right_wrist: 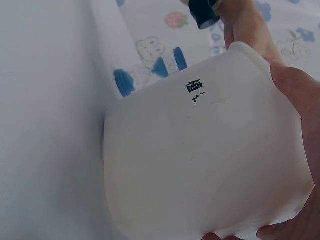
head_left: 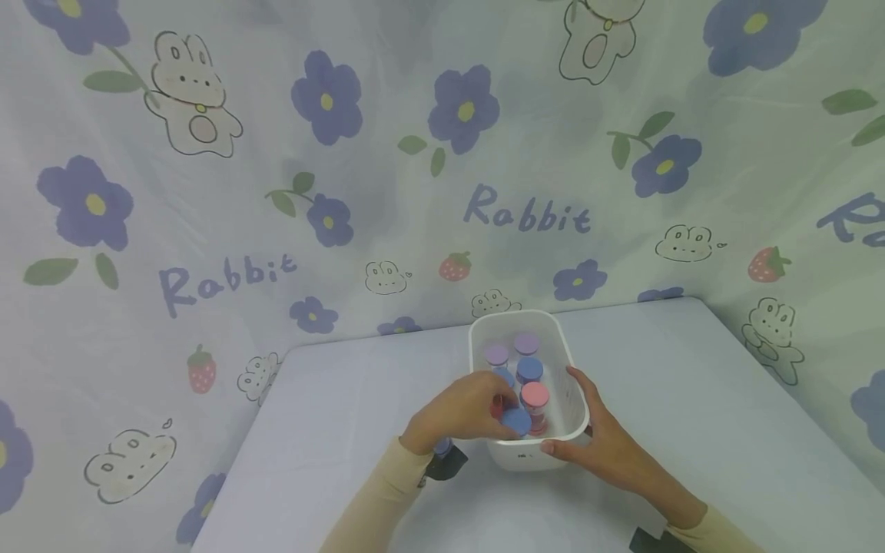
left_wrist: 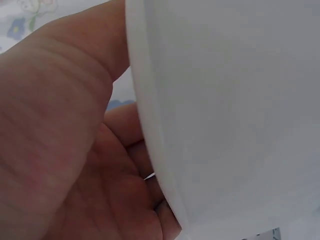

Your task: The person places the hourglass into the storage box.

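Observation:
A white plastic bin point(head_left: 525, 458) stands on the table with several small sand timers in it. My left hand point(head_left: 470, 411) reaches over its left rim, thumb and fingers around the blue cap of a blue sand timer point(head_left: 515, 422); in the left wrist view the bin wall hides the fingertips. Right beside it is a pink sand timer point(head_left: 535, 396). Farther back stand another blue timer point(head_left: 530, 369) and two with purple caps point(head_left: 496, 354). My right hand point(head_left: 608, 445) grips the bin's near right corner, thumb on the front rim and fingers along the right side.
Partly hidden behind my left wrist, a blue-capped timer point(head_left: 443, 445) is on the white table point(head_left: 346, 399), left of the bin. A printed curtain point(head_left: 387, 192) with rabbits and flowers hangs behind the table's back edge.

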`<state>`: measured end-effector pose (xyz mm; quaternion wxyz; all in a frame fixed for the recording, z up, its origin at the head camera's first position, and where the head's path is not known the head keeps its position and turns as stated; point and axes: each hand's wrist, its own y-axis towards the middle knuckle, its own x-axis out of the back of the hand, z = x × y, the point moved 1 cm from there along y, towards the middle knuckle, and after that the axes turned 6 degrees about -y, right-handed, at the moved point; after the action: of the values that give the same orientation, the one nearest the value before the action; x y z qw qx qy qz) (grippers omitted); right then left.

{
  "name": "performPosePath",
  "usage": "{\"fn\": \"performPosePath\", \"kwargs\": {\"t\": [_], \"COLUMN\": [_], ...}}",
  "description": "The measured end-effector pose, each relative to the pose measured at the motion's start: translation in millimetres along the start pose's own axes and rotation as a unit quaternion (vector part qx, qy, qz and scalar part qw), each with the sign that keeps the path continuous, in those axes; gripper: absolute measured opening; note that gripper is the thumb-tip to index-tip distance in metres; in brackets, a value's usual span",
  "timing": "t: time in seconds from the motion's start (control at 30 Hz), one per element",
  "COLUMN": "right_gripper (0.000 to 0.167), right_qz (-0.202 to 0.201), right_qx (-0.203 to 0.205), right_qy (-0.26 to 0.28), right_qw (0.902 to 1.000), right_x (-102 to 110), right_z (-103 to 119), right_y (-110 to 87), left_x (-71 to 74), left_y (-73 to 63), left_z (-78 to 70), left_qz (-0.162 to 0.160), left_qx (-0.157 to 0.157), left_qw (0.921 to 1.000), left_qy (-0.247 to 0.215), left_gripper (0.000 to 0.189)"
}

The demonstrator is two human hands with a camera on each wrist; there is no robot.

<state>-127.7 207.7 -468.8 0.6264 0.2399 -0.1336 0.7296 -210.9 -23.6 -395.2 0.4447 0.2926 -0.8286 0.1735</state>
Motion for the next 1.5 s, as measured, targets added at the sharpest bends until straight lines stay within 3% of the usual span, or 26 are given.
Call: {"fn": "performPosePath", "kwargs": {"t": [0.23,0.37,0.63,0.9,1.2,1.5], "right_gripper": [0.115,0.114,0.114,0.114,0.114,0.114], "right_qz": [-0.003,-0.002,-0.003,-0.003,-0.001,-0.006], "right_qx": [0.009,0.012,0.017,0.009,0.004,0.007], "right_qy": [0.006,0.008,0.013,0.009,0.012,0.008], "right_qw": [0.9999,0.9999,0.9998,0.9999,0.9999,0.9999], "right_x": [-0.7,-1.1,-0.9,-0.9,-3.6,-2.4], "right_z": [-1.9,-1.6,-0.4,0.7,-3.0,-3.5], "right_y": [1.2,0.9,0.8,1.0,0.5,-0.3], "left_x": [1.2,0.7,1.4,1.9,0.3,0.9], "left_y": [-0.2,0.9,3.2,2.8,1.2,0.7], "left_z": [-2.3,-0.8,-1.5,-5.4,-3.6,-6.1], "left_qz": [0.008,0.012,0.027,0.043,0.049,0.044], "left_qx": [0.008,-0.003,-0.001,0.026,0.026,0.009], "left_qw": [0.9997,0.9988,0.9971,0.9978,0.9983,0.9987], "left_qy": [0.021,0.048,0.071,0.043,0.016,0.023], "left_gripper": [0.035,0.038,0.032,0.029,0.030,0.030]}}
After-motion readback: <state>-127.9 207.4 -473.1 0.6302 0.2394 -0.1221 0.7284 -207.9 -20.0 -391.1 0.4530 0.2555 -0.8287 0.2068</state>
